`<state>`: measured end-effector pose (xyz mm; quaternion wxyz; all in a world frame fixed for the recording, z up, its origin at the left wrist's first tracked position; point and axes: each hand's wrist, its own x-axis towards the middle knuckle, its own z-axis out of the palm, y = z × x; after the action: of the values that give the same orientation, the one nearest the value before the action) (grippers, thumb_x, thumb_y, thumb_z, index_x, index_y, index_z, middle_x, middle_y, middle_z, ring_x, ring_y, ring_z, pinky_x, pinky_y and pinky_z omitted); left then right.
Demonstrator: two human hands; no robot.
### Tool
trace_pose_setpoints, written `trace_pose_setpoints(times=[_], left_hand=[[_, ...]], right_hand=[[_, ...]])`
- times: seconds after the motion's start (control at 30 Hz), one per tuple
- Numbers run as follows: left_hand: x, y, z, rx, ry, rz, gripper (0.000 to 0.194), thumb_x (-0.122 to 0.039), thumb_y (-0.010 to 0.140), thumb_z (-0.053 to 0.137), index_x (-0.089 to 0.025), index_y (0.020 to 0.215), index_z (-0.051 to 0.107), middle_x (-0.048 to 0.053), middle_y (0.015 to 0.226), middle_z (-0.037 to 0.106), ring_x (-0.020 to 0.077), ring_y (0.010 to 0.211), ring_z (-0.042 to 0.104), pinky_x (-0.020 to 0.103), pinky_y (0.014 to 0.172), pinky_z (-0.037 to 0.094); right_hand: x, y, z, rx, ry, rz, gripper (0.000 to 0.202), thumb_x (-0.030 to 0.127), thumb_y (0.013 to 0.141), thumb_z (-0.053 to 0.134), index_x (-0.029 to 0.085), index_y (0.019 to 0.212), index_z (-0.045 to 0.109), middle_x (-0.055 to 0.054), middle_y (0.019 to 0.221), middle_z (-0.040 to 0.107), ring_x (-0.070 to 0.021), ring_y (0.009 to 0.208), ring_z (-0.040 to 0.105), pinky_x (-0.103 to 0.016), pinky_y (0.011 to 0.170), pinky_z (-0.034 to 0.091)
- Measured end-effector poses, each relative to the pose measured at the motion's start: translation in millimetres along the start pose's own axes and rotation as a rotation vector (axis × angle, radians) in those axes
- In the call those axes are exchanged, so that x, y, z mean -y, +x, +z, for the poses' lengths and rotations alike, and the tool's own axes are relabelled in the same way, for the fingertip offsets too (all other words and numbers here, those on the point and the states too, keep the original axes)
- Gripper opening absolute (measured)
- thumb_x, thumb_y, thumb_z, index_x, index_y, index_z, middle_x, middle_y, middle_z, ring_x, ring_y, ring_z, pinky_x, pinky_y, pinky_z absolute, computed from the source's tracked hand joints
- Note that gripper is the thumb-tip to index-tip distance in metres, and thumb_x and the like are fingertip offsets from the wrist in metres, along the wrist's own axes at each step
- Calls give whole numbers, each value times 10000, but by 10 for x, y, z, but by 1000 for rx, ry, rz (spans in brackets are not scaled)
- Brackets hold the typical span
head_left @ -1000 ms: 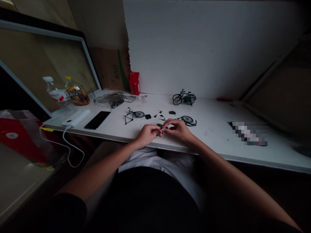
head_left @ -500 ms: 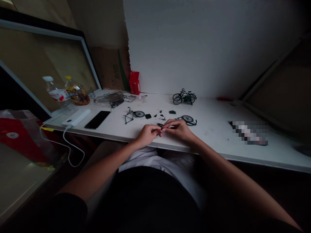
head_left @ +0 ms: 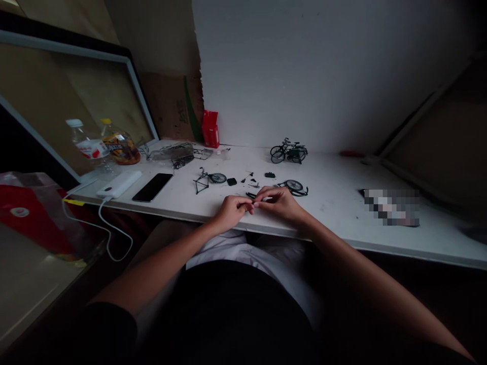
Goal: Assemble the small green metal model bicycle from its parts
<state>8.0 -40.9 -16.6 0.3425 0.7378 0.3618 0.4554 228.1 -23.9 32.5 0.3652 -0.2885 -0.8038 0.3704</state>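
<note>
My left hand (head_left: 233,210) and my right hand (head_left: 278,202) meet over the desk's front edge, fingertips pinched together. Whatever they grip between them is too small and hidden to name. A thin dark piece (head_left: 250,195) shows just behind the fingertips. Behind my left hand lies a small bicycle frame with one wheel (head_left: 217,178), next to a dark square part (head_left: 232,181). Several tiny dark parts (head_left: 253,180) and a dark block (head_left: 270,175) are further back. Another wheel part (head_left: 294,185) lies right behind my right hand.
Small assembled bicycles (head_left: 289,152) stand near the wall. On the left are a phone (head_left: 152,187), a white power bank (head_left: 119,184) with a cable, two bottles (head_left: 120,147), and wires with plastic wrap. A red box (head_left: 210,130) stands at the back; a blurred-out item (head_left: 391,207) lies right.
</note>
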Motion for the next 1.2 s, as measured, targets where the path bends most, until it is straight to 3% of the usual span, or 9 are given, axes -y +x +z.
trace_pose_setpoints(times=[0.23, 0.5, 0.83, 0.93, 1.07, 1.2], left_hand=[[12, -7, -2, 12, -71, -100, 256, -338, 967, 647, -152, 906, 811, -1, 562, 623, 108, 477, 505, 225, 508, 374], [-22, 27, 4, 68, -255, -122, 340, -454, 950, 711, -124, 973, 791, 58, 683, 734, 140, 571, 676, 240, 584, 507], [-5, 29, 9, 69, -247, -123, 388, -502, 953, 706, -121, 974, 774, 67, 745, 755, 141, 598, 710, 224, 575, 505], [-38, 43, -1, 55, -270, -129, 403, -513, 952, 700, -117, 972, 768, 94, 851, 782, 127, 590, 707, 216, 550, 484], [-82, 65, -23, 52, -315, -173, 435, -528, 943, 699, -111, 1047, 763, 152, 1039, 803, 121, 586, 697, 224, 519, 481], [-81, 79, -39, 38, -337, -184, 424, -509, 941, 704, -107, 1065, 759, 168, 1075, 799, 112, 583, 688, 222, 508, 466]], right_hand=[[107, 8, -81, 69, -126, -51, 217, 417, 964, 702, 219, 988, 787, -70, 1064, 761, -222, 962, 687, -332, 844, 514], [81, 19, -69, 33, -77, -55, 230, 446, 933, 749, 222, 978, 770, -54, 990, 759, -220, 925, 689, -336, 844, 502], [51, 2, -20, -4, 37, 7, 302, 496, 888, 790, 201, 949, 805, -75, 937, 763, -218, 862, 688, -362, 840, 534], [48, 9, -30, 2, 28, 33, 352, 533, 894, 772, 202, 1009, 808, -88, 988, 776, -235, 922, 708, -384, 881, 551], [-6, 55, -150, -146, -48, 66, 432, 582, 926, 723, 215, 1147, 783, -120, 1242, 756, -267, 1074, 709, -377, 869, 576], [-94, 81, -499, -328, -230, 75, 481, 612, 998, 604, 201, 1196, 759, -139, 1181, 776, -275, 993, 737, -386, 802, 598]])
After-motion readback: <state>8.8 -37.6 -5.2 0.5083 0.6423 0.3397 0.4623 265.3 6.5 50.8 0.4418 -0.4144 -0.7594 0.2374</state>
